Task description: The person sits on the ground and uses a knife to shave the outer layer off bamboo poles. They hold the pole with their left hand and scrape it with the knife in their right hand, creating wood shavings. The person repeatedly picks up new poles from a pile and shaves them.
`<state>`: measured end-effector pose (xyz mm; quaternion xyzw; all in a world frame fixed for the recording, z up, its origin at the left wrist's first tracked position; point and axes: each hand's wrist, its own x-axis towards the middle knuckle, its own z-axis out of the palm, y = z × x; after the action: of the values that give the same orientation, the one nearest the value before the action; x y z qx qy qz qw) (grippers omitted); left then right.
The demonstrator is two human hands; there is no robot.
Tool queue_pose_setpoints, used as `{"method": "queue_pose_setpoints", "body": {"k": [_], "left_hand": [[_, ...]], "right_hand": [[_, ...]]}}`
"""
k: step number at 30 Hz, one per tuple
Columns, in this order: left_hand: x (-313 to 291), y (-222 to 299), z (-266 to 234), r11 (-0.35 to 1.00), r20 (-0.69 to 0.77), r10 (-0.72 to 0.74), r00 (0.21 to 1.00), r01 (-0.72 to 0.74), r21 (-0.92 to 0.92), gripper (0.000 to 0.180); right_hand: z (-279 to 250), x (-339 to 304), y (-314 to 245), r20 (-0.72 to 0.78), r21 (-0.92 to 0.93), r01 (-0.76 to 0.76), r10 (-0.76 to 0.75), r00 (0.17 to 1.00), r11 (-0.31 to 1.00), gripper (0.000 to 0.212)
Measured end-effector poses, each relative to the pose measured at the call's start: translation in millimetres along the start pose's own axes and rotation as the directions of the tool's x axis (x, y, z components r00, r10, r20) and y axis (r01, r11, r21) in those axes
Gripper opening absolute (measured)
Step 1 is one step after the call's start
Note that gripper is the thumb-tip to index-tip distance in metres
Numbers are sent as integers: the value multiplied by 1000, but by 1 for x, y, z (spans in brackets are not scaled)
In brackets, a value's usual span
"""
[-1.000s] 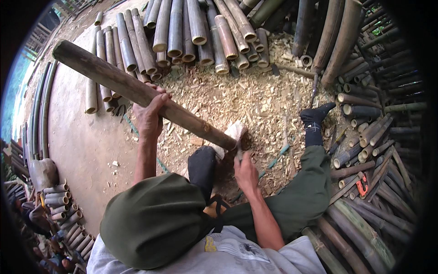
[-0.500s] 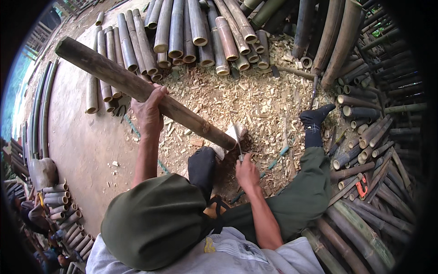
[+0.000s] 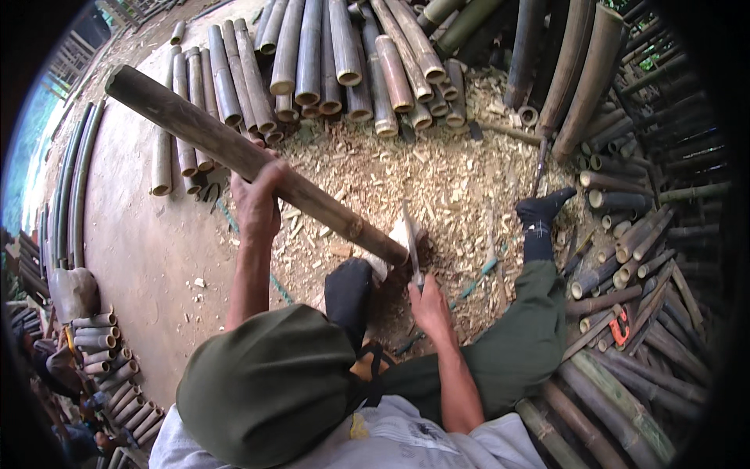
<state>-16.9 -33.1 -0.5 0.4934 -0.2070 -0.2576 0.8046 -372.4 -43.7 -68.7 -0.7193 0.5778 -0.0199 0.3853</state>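
My left hand is wrapped round a thick brown bamboo pole, which slants from the upper left down toward the middle. The pole's lower end is at a pale wood block on the ground; whether it rests on it I cannot tell. In my right hand is the handle of a knife with a long, narrow metal blade. Its blade points away from me, just right of the pole's lower end. My sock-covered left foot lies close to the block.
Pale wood chips cover the ground. Cut bamboo tubes lie in rows at the far side. More bamboo is piled at the right, with an orange-handled saw on it. A person is at the far left, beside stacked tubes.
The knife's blade has tilted slightly and its handle sits a bit lower. The whole view has shifted a little; my left hand keeps its hold on the bamboo pole.
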Motion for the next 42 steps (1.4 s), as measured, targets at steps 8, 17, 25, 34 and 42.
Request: {"method": "queue_pose_setpoints", "body": {"k": [8, 17, 25, 34, 42], "left_hand": [[5, -6, -8, 991, -231, 81, 970, -53, 123, 33], [2, 0, 6, 990, -159, 60, 985, -39, 132, 34], [4, -3, 9, 999, -97, -6, 995, 9, 34, 45], [1, 10, -4, 998, 29, -44, 999, 45, -32, 49], [-5, 22, 3, 995, -169, -91, 981, 83, -56, 48]], "right_hand": [[-54, -47, -69, -261, 234, 371, -309, 915, 899, 30], [-23, -21, -34, 18, -17, 61, -60, 998, 998, 30], [8, -22, -3, -143, -13, 83, -84, 986, 996, 32], [-62, -43, -74, -187, 194, 256, -220, 957, 947, 31], [-11, -19, 0, 24, 52, 43, -44, 999, 998, 37]]}}
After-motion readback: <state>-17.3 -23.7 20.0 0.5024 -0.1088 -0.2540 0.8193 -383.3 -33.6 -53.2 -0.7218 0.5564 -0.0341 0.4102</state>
